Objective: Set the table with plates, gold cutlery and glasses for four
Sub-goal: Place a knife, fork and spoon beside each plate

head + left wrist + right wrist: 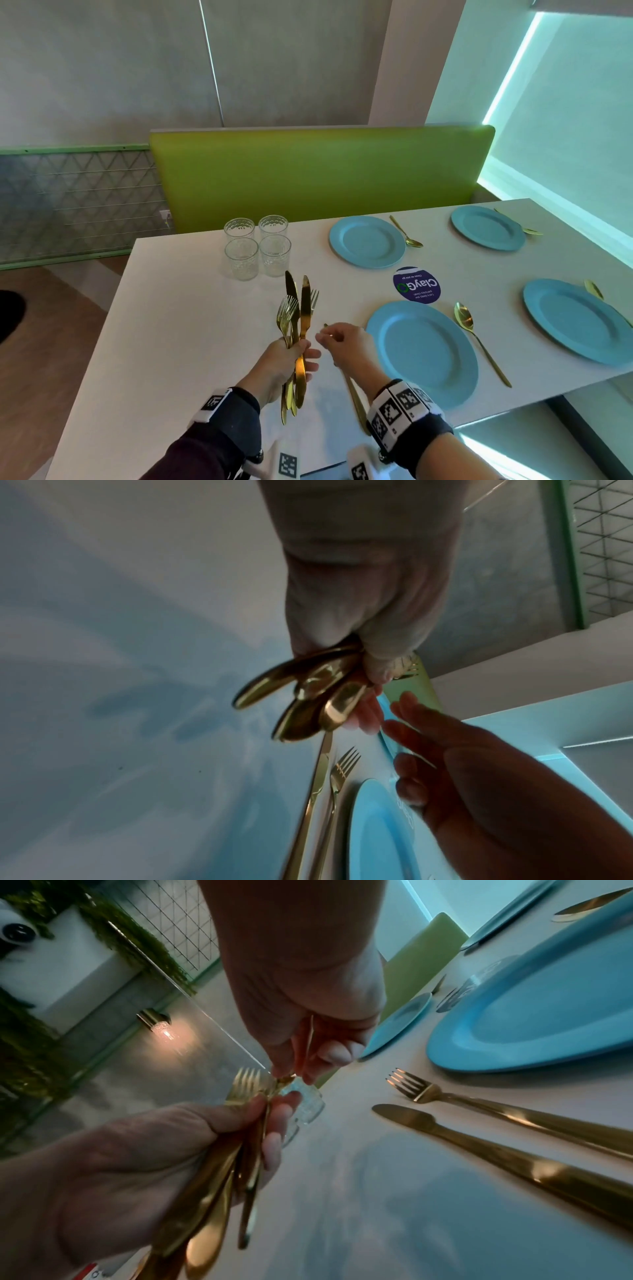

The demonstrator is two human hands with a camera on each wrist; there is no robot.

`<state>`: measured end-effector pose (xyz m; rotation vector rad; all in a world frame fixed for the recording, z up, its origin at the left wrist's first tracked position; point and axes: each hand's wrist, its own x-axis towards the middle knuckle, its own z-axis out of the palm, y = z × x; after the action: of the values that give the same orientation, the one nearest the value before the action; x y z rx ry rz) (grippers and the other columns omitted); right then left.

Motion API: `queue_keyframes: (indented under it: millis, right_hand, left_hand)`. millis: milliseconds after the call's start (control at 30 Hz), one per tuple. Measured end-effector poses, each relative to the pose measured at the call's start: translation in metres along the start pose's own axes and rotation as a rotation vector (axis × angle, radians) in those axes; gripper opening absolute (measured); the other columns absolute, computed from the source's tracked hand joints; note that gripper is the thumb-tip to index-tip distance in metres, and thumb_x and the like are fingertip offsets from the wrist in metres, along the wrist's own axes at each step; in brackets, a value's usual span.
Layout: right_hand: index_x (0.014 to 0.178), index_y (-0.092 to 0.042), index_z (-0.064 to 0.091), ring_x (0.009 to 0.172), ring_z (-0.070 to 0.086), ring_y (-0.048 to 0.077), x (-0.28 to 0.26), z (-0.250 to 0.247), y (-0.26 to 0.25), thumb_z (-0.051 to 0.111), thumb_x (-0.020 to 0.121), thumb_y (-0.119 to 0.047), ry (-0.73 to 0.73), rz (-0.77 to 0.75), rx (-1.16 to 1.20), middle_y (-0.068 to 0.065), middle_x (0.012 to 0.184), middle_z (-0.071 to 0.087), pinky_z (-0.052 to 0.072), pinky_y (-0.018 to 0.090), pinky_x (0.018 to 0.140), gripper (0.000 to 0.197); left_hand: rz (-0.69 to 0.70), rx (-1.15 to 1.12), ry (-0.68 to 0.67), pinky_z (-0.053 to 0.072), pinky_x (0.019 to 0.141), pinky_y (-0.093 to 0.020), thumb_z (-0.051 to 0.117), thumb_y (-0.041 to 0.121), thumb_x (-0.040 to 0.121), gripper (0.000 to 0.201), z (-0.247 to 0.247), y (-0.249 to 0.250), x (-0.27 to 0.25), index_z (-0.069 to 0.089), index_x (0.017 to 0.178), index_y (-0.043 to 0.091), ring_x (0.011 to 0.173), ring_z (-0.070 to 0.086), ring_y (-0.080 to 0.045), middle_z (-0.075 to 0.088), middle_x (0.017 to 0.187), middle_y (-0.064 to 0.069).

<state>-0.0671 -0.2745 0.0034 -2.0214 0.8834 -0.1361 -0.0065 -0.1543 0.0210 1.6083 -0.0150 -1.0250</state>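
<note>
Because the left hand [291, 356] clenches a fanned bundle of gold cutlery [296, 318] above the near part of the table [171, 342], the thin polished handles will likely slide against each other; stiff and light, each piece is best pinched mid-handle and drawn out singly. The right hand [346, 339], just right of the bundle, curls its fingers, seemingly pinching a thin gold piece, though I cannot tell which. A placed knife [514, 1156] and fork [479, 1104] lie left of the near blue plate [423, 353]; four glasses [257, 246] cluster farther off.
</note>
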Motion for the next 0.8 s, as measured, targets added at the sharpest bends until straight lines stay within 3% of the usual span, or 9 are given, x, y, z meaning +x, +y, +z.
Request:
queue_keyframes:
  millis: [100,200,300,400,467,600,700,800]
  right_hand:
    - [0.099,-0.020,0.072,0.076,0.058,0.010,-0.002,-0.001,-0.007,0.062,0.086,-0.021,-0.004,-0.162,-0.134,-0.007,0.085,0.064,0.043,0.014,0.066,0.017]
    - [0.089,-0.024,0.076,0.069,0.065,0.016,-0.003,-0.001,-0.009,0.060,0.076,-0.010,0.057,-0.496,-0.376,-0.002,0.081,0.068,0.041,0.019,0.057,0.025]
    - [0.072,-0.029,0.075,0.050,0.061,0.011,-0.002,-0.009,-0.013,0.068,0.057,-0.012,0.036,-0.691,-0.554,-0.008,0.063,0.061,0.033,0.014,0.040,0.024]
    - [0.068,-0.028,0.072,0.052,0.061,0.010,0.001,-0.016,-0.016,0.081,0.055,-0.017,0.025,-0.869,-0.630,-0.007,0.063,0.060,0.041,0.015,0.037,0.019]
    - [0.065,-0.026,0.071,0.051,0.060,0.010,0.005,-0.021,-0.019,0.086,0.053,-0.018,-0.003,-0.899,-0.665,-0.007,0.062,0.059,0.043,0.016,0.036,0.021]
    - [0.063,-0.023,0.068,0.051,0.059,0.010,0.022,-0.031,-0.026,0.081,0.061,-0.018,-0.006,-0.976,-0.725,-0.006,0.059,0.057,0.042,0.017,0.037,0.013]
    - [0.063,-0.024,0.068,0.051,0.058,0.009,0.033,-0.043,-0.037,0.085,0.057,-0.015,0.021,-0.992,-0.731,-0.008,0.058,0.057,0.040,0.016,0.037,0.020]
    - [0.061,-0.021,0.069,0.050,0.059,0.010,0.049,-0.056,-0.040,0.087,0.056,-0.012,0.100,-0.993,-0.747,-0.006,0.058,0.059,0.045,0.018,0.036,0.021]
  left_hand:
    - [0.029,0.090,-0.017,0.051,0.062,-0.025,0.037,0.022,0.101,0.026,0.003,0.004,-0.002,0.058,0.107,0.007,0.075,0.066,-0.016,0.069,0.089,-0.005]
    - [0.044,0.179,-0.018,0.050,0.063,-0.023,0.036,0.024,0.101,0.028,0.004,0.008,-0.002,0.058,0.110,0.008,0.077,0.066,-0.014,0.068,0.093,-0.004]
    - [0.033,0.226,-0.035,0.050,0.064,-0.024,0.035,0.023,0.101,0.028,0.002,0.011,-0.001,0.056,0.112,0.008,0.080,0.065,-0.015,0.068,0.097,-0.006]
    - [0.032,0.244,-0.083,0.050,0.065,-0.024,0.035,0.023,0.101,0.029,0.002,0.016,-0.001,0.057,0.109,0.007,0.081,0.065,-0.015,0.067,0.098,-0.007]
    - [0.033,0.231,-0.113,0.050,0.065,-0.025,0.034,0.022,0.101,0.029,0.003,0.023,-0.001,0.057,0.108,0.006,0.080,0.065,-0.016,0.067,0.098,-0.008]
    - [0.050,0.166,-0.136,0.051,0.063,-0.025,0.033,0.020,0.102,0.026,0.004,0.039,0.003,0.056,0.103,0.006,0.076,0.066,-0.017,0.067,0.091,-0.008]
    - [0.063,0.068,-0.119,0.051,0.052,-0.022,0.035,0.015,0.101,0.024,0.007,0.056,0.007,0.055,0.097,0.001,0.061,0.067,-0.016,0.066,0.083,-0.012]
    - [0.057,-0.025,-0.057,0.052,0.045,-0.019,0.035,0.010,0.101,0.028,0.007,0.075,0.017,0.053,0.106,-0.011,0.047,0.065,-0.013,0.065,0.077,-0.016]
